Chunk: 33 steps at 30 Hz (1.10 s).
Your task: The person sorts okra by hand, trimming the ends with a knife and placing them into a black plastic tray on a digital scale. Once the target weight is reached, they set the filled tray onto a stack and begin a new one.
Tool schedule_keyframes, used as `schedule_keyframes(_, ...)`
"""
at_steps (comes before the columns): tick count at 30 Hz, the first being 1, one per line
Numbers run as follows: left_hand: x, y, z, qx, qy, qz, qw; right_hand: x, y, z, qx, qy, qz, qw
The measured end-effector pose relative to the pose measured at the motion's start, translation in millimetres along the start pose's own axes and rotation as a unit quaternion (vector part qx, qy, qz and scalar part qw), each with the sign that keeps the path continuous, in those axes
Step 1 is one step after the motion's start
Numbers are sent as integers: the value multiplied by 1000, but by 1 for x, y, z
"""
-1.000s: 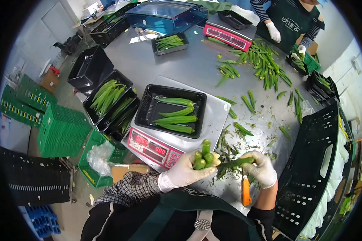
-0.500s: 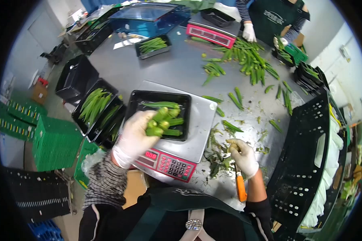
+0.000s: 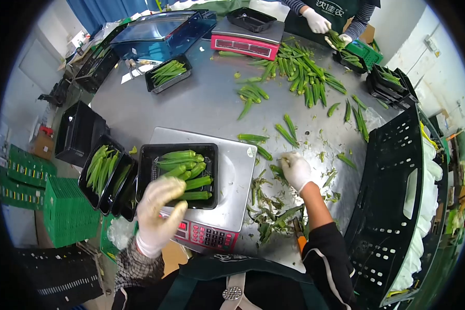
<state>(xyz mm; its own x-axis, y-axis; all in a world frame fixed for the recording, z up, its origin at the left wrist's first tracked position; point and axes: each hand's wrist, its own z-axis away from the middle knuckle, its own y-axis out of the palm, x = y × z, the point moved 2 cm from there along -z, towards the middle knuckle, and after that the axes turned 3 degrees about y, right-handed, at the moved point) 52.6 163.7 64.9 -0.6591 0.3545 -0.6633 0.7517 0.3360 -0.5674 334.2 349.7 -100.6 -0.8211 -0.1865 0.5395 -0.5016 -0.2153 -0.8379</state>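
Observation:
My left hand (image 3: 159, 214), in a white glove, is open with fingers apart over the lower left edge of a black tray (image 3: 212, 178). Several green okra pods (image 3: 183, 168) lie in that tray, which rests on a silver scale (image 3: 237, 183) with a red keypad. Over on the right, my right hand (image 3: 295, 171), also gloved, has its fingers closed at an okra pod (image 3: 277, 170) on the metal table; the fingertips partly hide the contact. Trimmed scraps (image 3: 274, 219) and an orange-handled knife (image 3: 300, 240) lie nearer my body.
A co-worker's gloved hand (image 3: 316, 21) is at the far side, beyond an okra pile (image 3: 305, 70) and another scale (image 3: 243, 45). Black trays (image 3: 101, 168) stand at left, a large black crate (image 3: 385, 206) at right. A filled tray (image 3: 169, 73) sits farther back.
The okra bunch my left hand held now lies in the tray, and that hand has opened and drawn back. My right hand has moved up and left, away from the knife.

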Motion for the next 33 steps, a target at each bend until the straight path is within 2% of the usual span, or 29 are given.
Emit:
schedule_keyframes(2,-5,14,7,27,-16,46,998,15,6,-20,35,6,25,999)
schedule_keyframes(5,-7,31,8,60,-32,65,996,27,27,-41,61,-48,94,993)
schedule_keyframes(8,-7,34,2,73,-21,77,994,19,30,-51,44,11,41,998)
schedule_keyframes(10,-6,34,1,82,-22,94,992,5,22,-55,44,34,-93,994)
schedule_keyframes(11,-5,37,2,77,-35,128,988,-7,24,-55,98,80,-221,967)
schedule_keyframes(12,-4,40,2,88,-52,149,983,-10,21,-53,146,125,-345,919)
schedule_keyframes(15,-5,51,0,121,-87,201,968,-3,-1,-36,186,112,-496,841)
schedule_keyframes(19,-7,59,-3,129,-103,231,959,-1,-13,-23,206,113,-579,781)
schedule_keyframes(22,-6,59,-5,138,-76,208,965,-5,-10,-14,155,102,-569,801)
schedule_keyframes(24,-5,60,-4,140,-73,208,965,11,-15,-2,157,105,-530,827)
schedule_keyframes(25,-4,62,-4,140,-79,222,962,43,-28,4,173,57,-503,845)
schedule_keyframes(27,-6,67,-2,147,-93,254,952,100,-33,11,159,-138,-418,884)
schedule_keyframes(28,-7,70,-4,155,-84,262,949,124,-22,10,187,-185,-434,862)
schedule_keyframes(29,-9,72,-6,162,-74,268,947,147,-21,9,137,-301,-297,896)
schedule_keyframes(30,-11,73,-7,168,-64,272,945,162,-7,12,85,-324,-303,892)
schedule_keyframes(32,-14,71,-11,166,-58,265,948,176,-21,11,98,-308,-304,896)
schedule_keyframes(33,-12,68,-10,164,-59,261,950,165,-16,1,14,-331,-302,894)
